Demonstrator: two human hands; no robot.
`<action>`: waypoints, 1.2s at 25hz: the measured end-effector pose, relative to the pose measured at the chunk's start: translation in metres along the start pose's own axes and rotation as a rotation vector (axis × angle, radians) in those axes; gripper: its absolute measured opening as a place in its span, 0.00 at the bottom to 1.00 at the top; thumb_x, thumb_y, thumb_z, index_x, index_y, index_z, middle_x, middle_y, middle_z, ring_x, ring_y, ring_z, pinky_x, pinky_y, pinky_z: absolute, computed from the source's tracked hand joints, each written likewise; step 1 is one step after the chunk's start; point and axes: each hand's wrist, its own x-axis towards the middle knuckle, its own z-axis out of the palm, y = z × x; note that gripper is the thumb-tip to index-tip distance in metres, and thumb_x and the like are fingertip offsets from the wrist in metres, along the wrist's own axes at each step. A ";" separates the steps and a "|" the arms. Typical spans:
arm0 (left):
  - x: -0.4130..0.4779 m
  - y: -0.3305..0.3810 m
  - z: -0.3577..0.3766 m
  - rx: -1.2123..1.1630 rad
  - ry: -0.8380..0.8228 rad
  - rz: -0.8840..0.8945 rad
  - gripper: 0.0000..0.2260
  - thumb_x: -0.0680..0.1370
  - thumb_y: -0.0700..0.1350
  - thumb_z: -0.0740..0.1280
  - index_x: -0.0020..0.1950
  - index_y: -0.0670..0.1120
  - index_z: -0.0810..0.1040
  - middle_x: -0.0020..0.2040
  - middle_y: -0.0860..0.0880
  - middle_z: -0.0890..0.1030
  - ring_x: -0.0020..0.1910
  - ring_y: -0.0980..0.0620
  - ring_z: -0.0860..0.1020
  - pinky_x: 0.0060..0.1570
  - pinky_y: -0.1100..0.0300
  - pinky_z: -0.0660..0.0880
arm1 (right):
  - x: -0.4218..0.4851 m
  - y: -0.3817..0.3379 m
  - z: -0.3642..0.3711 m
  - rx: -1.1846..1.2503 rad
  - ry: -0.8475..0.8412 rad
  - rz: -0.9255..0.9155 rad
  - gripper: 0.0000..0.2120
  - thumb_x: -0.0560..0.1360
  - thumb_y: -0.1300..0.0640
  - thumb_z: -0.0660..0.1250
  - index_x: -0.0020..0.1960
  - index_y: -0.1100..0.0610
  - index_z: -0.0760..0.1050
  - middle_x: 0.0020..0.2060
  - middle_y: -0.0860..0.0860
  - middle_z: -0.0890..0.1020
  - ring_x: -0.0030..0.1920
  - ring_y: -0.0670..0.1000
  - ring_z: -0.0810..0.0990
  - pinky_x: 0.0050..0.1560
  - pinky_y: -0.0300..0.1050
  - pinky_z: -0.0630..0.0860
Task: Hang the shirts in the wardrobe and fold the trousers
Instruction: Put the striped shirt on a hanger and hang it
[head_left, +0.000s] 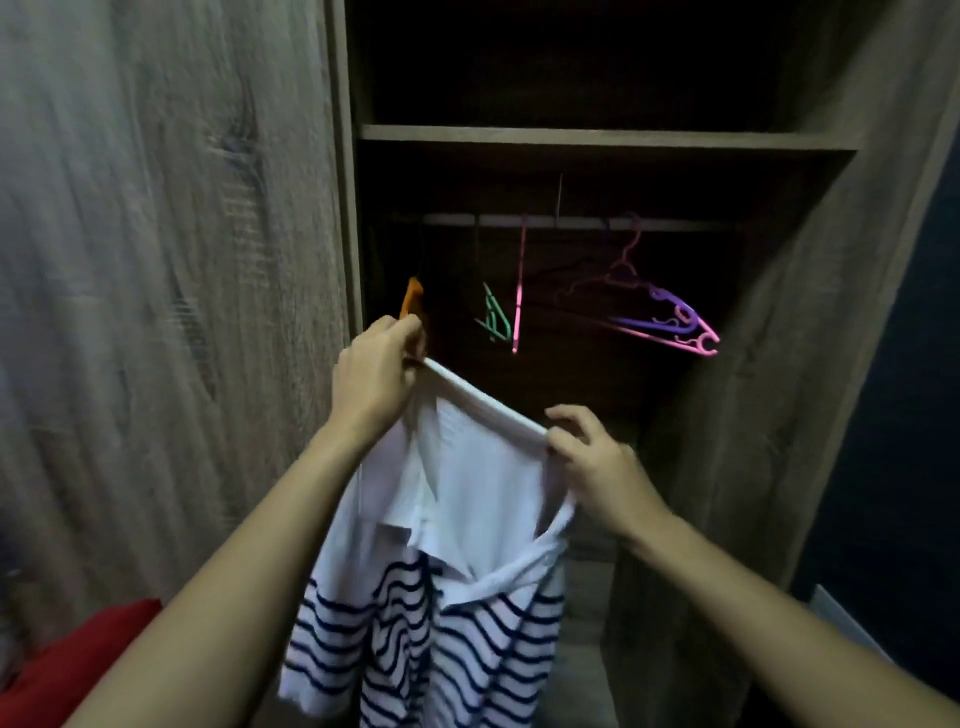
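A white polo shirt (457, 561) with navy stripes on its lower half hangs in front of the open wardrobe (571, 135). My left hand (376, 374) grips the shirt's upper edge at the left, together with an orange hanger (413, 304) whose tip sticks up above my fingers. My right hand (592, 457) pinches the same edge at the right, so the white hem is stretched taut between both hands. The wardrobe rail (571, 221) runs across the dark inside, above and behind the shirt.
Empty hangers hang on the rail: a green one (493, 314), a pink one (519, 291) seen edge-on, and pink and purple ones (670, 317) at the right. A closed wooden door (156, 260) fills the left. Red cloth (78, 670) lies at the bottom left.
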 end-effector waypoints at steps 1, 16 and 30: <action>0.000 -0.009 0.000 -0.026 0.003 0.031 0.04 0.69 0.38 0.64 0.38 0.45 0.77 0.44 0.46 0.77 0.43 0.41 0.77 0.37 0.52 0.70 | 0.009 0.004 -0.015 -0.041 -0.038 0.036 0.12 0.69 0.51 0.59 0.52 0.43 0.71 0.58 0.48 0.78 0.52 0.57 0.80 0.49 0.49 0.77; -0.026 -0.024 0.069 0.326 -0.051 -0.098 0.07 0.73 0.43 0.64 0.41 0.44 0.81 0.43 0.47 0.80 0.43 0.44 0.71 0.33 0.56 0.64 | 0.065 0.060 -0.066 -0.306 -0.052 0.235 0.11 0.70 0.64 0.66 0.45 0.51 0.84 0.49 0.52 0.83 0.52 0.56 0.80 0.53 0.45 0.74; -0.010 0.005 0.066 0.291 -0.294 -0.195 0.10 0.77 0.43 0.60 0.56 0.42 0.76 0.55 0.42 0.75 0.53 0.38 0.76 0.46 0.47 0.73 | 0.062 0.102 -0.063 -0.216 -0.157 0.403 0.09 0.71 0.59 0.68 0.48 0.49 0.83 0.52 0.53 0.83 0.54 0.58 0.80 0.54 0.48 0.77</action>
